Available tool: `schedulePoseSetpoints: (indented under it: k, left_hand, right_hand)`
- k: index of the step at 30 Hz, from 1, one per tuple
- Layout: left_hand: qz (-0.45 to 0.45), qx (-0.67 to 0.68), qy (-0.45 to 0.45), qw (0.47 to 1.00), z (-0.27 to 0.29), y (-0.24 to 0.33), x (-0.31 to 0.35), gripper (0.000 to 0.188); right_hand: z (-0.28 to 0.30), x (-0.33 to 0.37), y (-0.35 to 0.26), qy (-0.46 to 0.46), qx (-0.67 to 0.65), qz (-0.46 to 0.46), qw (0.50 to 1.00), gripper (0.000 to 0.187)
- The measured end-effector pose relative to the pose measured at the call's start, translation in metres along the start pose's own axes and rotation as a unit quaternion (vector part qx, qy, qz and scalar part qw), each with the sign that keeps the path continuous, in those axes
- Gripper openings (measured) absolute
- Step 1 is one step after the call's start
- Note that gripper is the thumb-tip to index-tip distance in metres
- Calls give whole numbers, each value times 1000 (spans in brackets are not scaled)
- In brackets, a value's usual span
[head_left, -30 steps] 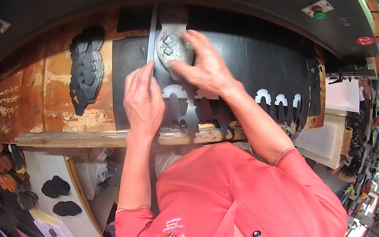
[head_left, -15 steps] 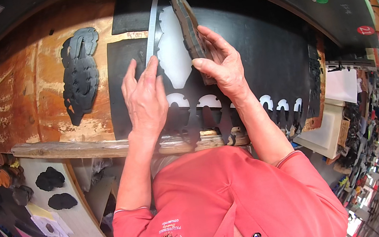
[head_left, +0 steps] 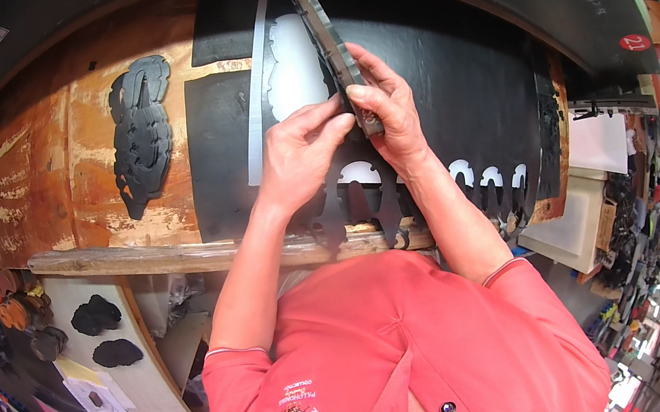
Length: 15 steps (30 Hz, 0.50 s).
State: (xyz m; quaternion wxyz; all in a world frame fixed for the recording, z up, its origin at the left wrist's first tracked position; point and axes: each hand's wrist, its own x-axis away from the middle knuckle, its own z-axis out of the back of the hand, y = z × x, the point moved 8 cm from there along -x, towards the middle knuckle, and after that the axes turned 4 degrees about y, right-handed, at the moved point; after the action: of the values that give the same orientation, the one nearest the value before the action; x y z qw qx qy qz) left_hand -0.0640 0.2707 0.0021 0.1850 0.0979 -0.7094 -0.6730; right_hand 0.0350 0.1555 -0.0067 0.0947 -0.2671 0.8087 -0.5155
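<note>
In the upper middle of the frame, the right hand [head_left: 393, 114] grips a long metal cutter [head_left: 337, 54] near its lower end, thumb on one side and fingers behind. The cutter is tipped up on its narrow side, its far end slanting toward the top of the frame, probably so that its inner face is turned toward the left hand [head_left: 300, 152]. That hand's thumb and fingers are drawn together at the cutter's left side, near its lower end; whether they pinch something inside it or only touch it, I cannot tell.

Below the cutter, a black sheet [head_left: 467, 89] lies flat on the bench [head_left: 31, 197]. Just left of the cutter, a long white opening [head_left: 291, 61] shows in the sheet, and smaller white openings [head_left: 359, 173] run along its near edge, seemingly set close together to spare material. A pale metal strip [head_left: 261, 79] lies lengthwise just left of the long opening, perhaps as a straight guide. Farther left, well apart from the hands, a pile of black cut pieces [head_left: 143, 136] sits on bare wood, likely to leave the working area free.
</note>
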Motion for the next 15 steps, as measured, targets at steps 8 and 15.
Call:
schedulePoseSetpoints:
  k: [8, 15]
  left_hand:
    - [25, -70, 215, 974, 104, 0, 21, 22]
    - [13, -90, 257, 962, 124, -1, 34, 22]
  right_hand:
    - [3, 0, 1, 17, -26, 4, 1000, 76]
    - [3, 1, 2, 12, -19, 14, 1000, 80]
